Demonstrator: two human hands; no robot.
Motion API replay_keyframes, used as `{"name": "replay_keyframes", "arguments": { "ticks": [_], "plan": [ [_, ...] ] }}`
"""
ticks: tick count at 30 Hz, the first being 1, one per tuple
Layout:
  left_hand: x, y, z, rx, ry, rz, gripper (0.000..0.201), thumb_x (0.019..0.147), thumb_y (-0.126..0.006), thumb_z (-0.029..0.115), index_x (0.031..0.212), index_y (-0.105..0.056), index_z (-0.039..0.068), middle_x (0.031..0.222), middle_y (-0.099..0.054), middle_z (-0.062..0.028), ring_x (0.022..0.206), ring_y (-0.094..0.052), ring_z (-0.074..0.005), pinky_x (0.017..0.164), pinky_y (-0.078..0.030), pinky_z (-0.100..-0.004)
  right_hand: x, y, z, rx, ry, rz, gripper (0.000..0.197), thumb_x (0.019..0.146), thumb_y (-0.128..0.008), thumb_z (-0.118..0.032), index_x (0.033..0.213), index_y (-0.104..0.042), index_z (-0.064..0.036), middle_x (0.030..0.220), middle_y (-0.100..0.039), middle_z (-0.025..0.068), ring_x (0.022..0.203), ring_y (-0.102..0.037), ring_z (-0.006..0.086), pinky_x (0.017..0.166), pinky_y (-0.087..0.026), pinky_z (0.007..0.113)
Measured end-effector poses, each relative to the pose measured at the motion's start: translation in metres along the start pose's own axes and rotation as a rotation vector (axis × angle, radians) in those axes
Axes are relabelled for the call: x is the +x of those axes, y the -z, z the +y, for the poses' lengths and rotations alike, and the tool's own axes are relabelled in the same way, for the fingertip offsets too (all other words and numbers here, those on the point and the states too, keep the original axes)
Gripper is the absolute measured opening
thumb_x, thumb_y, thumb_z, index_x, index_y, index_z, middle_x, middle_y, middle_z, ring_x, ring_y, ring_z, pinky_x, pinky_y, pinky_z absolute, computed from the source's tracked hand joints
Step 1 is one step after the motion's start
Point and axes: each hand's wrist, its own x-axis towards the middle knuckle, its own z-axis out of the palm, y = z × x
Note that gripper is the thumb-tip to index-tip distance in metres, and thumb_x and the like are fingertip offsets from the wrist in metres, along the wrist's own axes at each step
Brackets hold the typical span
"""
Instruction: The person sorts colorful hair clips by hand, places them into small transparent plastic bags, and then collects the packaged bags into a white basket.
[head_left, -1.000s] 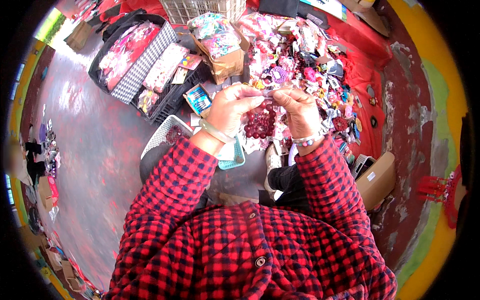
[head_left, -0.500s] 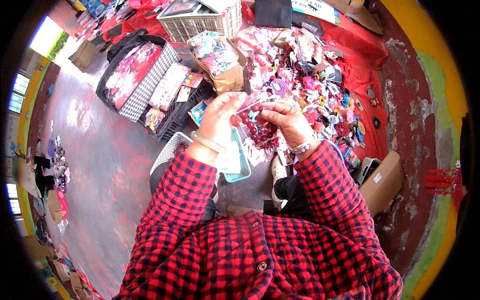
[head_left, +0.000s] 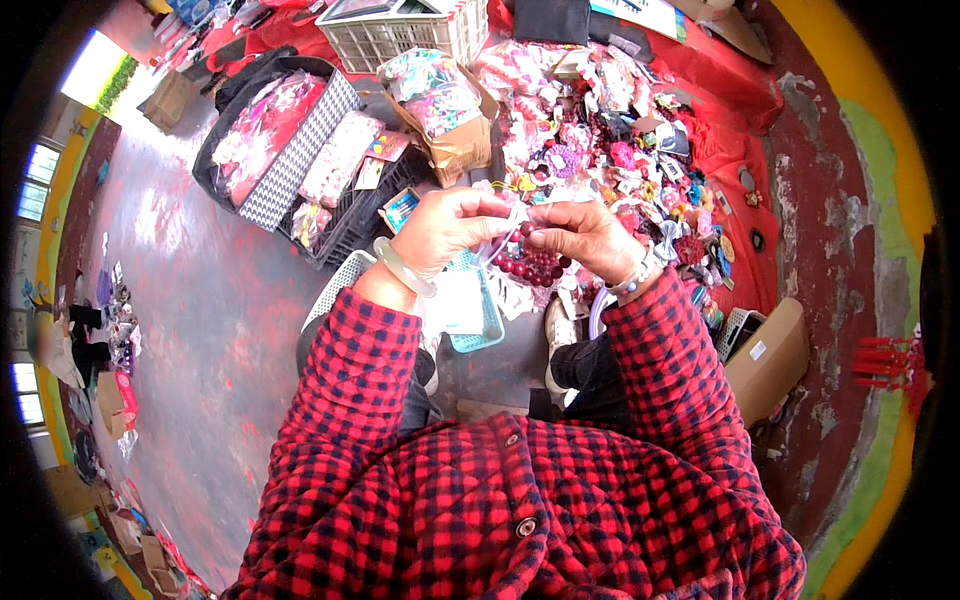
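Observation:
A dark red beaded bracelet [head_left: 535, 270] hangs from the pinched fingers of my right hand [head_left: 592, 240]. My left hand [head_left: 450, 232] is closed at its fingertips on a small clear plastic bag [head_left: 490, 247], only partly seen beside the beads. The two hands meet fingertip to fingertip in front of me, and a small whitish piece shows between them. Below my left hand, a pale blue-green plastic basket [head_left: 490, 335] sits on the floor with a white sheet in it. Beyond my hands spreads a pile of hair ties and small accessories [head_left: 625, 160].
Behind my left hand stand an open cardboard box [head_left: 462, 150] of bagged goods, a black crate [head_left: 335, 235] and a houndstooth-sided bag [head_left: 290, 160]. A grey plastic crate [head_left: 405, 45] stands at the back. A brown carton [head_left: 770, 360] leans at the right, near the wall.
My fingertips have come closer together. The bracelet now hangs lower and clearer from my right hand, while the plastic around it shows less.

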Motion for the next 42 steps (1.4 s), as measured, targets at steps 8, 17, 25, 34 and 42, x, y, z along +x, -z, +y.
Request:
{"name": "replay_keyframes", "arguments": {
  "ticks": [8,17,25,34,42],
  "plan": [
    [0.009,0.009,-0.03,0.036,0.004,-0.012,0.009,0.075,-0.064,0.006,0.081,-0.061,0.001,0.079,-0.062,-0.0045,0.07,-0.057,-0.01,0.063,-0.044,-0.0221,0.002,-0.006,-0.001,-0.083,-0.033,-0.031,0.031,0.082,-0.062,-0.014,0.111,-0.058,-0.0032,0.077,-0.059,-0.0019,0.067,-0.05,0.0046,0.06,-0.042,0.021],
    [0.011,0.011,-0.035,-0.233,0.173,-0.062,0.007,0.077,-0.062,0.006,0.082,-0.058,0.002,0.079,-0.062,-0.006,0.071,-0.059,-0.0129,0.064,-0.047,-0.0261,0.003,-0.007,-0.003,-0.211,-0.016,-0.029,0.035,0.082,-0.062,-0.014,0.114,-0.056,-0.0025,0.072,-0.058,-0.0023,0.062,-0.048,0.0038,0.055,-0.042,0.021],
    [0.007,0.013,-0.026,-0.402,0.193,-0.1,0.01,0.077,-0.059,0.003,0.086,-0.058,0.0,0.083,-0.062,-0.0068,0.076,-0.06,-0.015,0.07,-0.048,-0.0279,0.004,-0.004,-0.004,-0.184,-0.041,-0.025,0.037,0.082,-0.062,-0.015,0.115,-0.054,-0.0008,0.077,-0.059,-0.0015,0.067,-0.048,0.0041,0.059,-0.042,0.021],
    [0.011,0.008,-0.044,-0.194,0.062,-0.054,0.008,0.077,-0.062,0.005,0.082,-0.056,0.003,0.076,-0.059,-0.0032,0.067,-0.056,-0.0103,0.06,-0.046,-0.0231,0.004,-0.01,-0.006,-0.198,-0.051,-0.024,0.034,0.081,-0.063,-0.015,0.112,-0.057,-0.002,0.07,-0.058,-0.0024,0.059,-0.048,0.0028,0.051,-0.041,0.021],
    [0.014,0.006,-0.056,-0.081,-0.004,-0.032,0.014,0.078,-0.064,0.013,0.079,-0.053,0.006,0.074,-0.057,-0.0008,0.063,-0.053,-0.0077,0.056,-0.043,-0.0199,0.006,-0.014,-0.001,-0.094,-0.113,0.063,0.025,0.077,-0.067,-0.011,0.099,-0.064,-0.0002,0.073,-0.063,0.0017,0.064,-0.052,0.006,0.057,-0.043,0.022]
  ]
}}
